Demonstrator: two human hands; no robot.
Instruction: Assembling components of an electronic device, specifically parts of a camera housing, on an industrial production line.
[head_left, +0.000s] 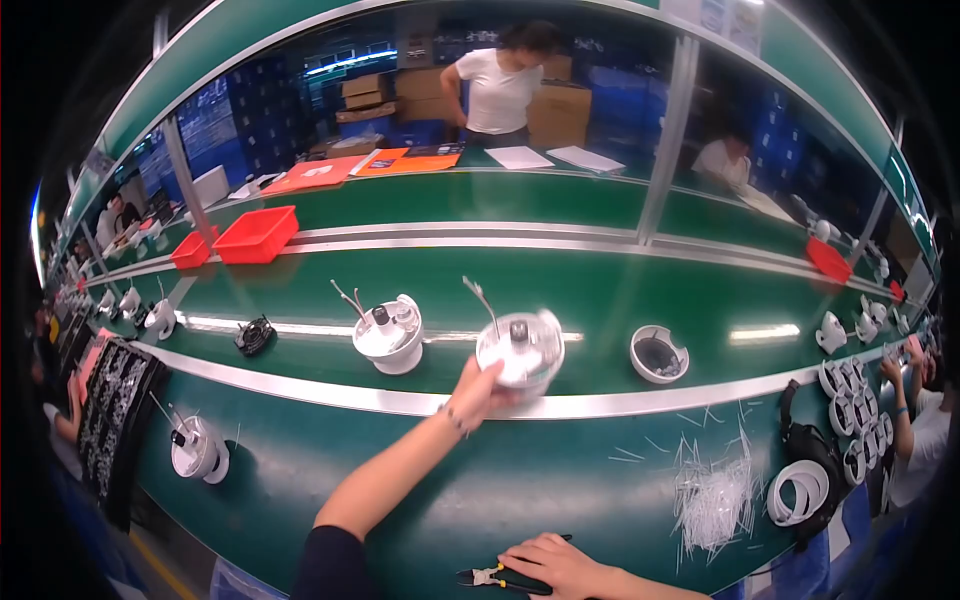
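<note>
My left hand [478, 393] grips a white, cup-shaped plastic housing [520, 372] at its lower side, over the rail between the bench and the green belt. A black knob-like part and wires stick up from the housing, which is slightly blurred. Low in the picture, my right hand [555, 568] has its fingers curled over the black-and-yellow handles of diagonal cutters [485, 577]; the jaws point left. A similar white housing [390, 335] stands on the belt to the left. Another white housing [199, 450] with wires sits on the bench at left.
A round white shell [660, 355] and a black part [255, 336] lie on the belt. Thin white strips [715, 495] are heaped on the bench near white rings [798, 492]. Red bins [257, 236] stand behind the belt. A person [497, 90] stands across; others work at both sides.
</note>
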